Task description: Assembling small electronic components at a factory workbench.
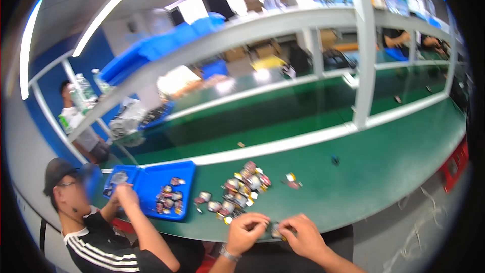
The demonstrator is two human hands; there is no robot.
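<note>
My left hand point(246, 231) and my right hand point(301, 233) meet at the near edge of a green workbench point(384, 167). Between their fingertips they pinch one small dark and silver part point(276, 231), mostly hidden by the fingers. A watch band shows on my left wrist. Just beyond the hands lies a loose pile of small red, silver and yellow parts point(240, 190). Two more such parts point(292, 181) lie apart to the right of the pile.
A blue tray point(151, 179) with several similar parts sits left of the pile; a co-worker's hand point(124, 194) reaches into it. A white frame post point(365, 60) and rails cross the bench. Blue bins point(166, 45) stand on the upper shelf. Other people work farther off.
</note>
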